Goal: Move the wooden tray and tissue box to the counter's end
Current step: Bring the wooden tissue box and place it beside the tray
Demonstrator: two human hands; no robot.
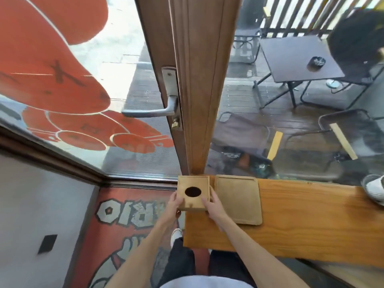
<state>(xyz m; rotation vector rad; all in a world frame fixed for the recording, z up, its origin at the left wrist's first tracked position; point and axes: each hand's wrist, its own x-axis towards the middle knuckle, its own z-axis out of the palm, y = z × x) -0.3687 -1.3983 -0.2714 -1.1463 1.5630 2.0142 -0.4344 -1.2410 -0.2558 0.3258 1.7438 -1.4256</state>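
Note:
A square wooden tissue box (193, 192) with a dark oval hole in its top sits at the far left end of the wooden counter (301, 225), against the door post. My left hand (172, 204) grips its left side and my right hand (212, 206) grips its right side. The flat wooden tray (239, 198) lies on the counter just right of the box, close to my right hand. The box's lower edge is partly hidden by my fingers.
A brown wooden door post (197, 100) with a metal handle (153, 111) rises right behind the box. Glass windows run along the counter's far edge. A white shoe (374, 189) rests at the counter's right end. The floor drops off left of the counter.

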